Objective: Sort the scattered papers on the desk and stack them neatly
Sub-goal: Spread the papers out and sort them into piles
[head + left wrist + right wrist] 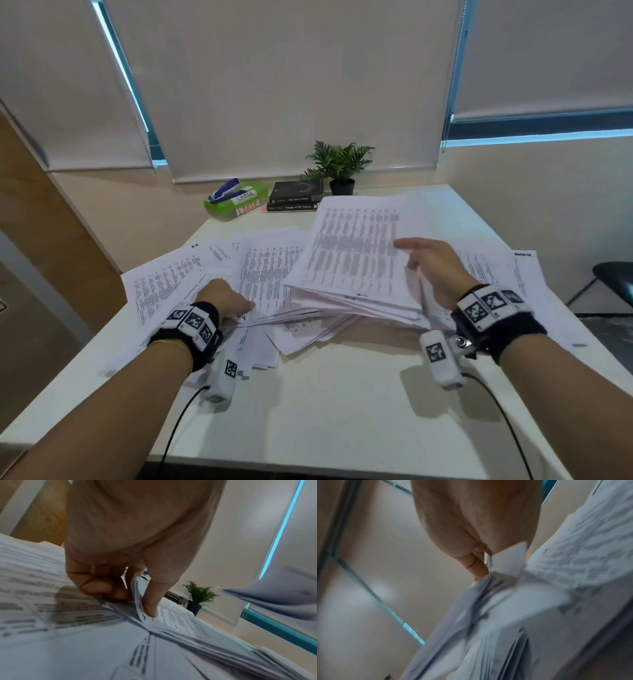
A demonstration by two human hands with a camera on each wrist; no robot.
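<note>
Both hands are gathering: right hand (432,270) grips a raised bundle (352,253) at mid-desk, left hand (228,297) pinches loose sheets (178,277) near the desk's (342,404) left edge; judged mid-collection, next requiring those sheets joined to the bundle and edges squared.

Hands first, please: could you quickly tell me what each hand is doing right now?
Left hand: pinches the edges of printed white paper sheets lying on the pile.
Right hand: grips a raised bundle of printed white papers.
</note>
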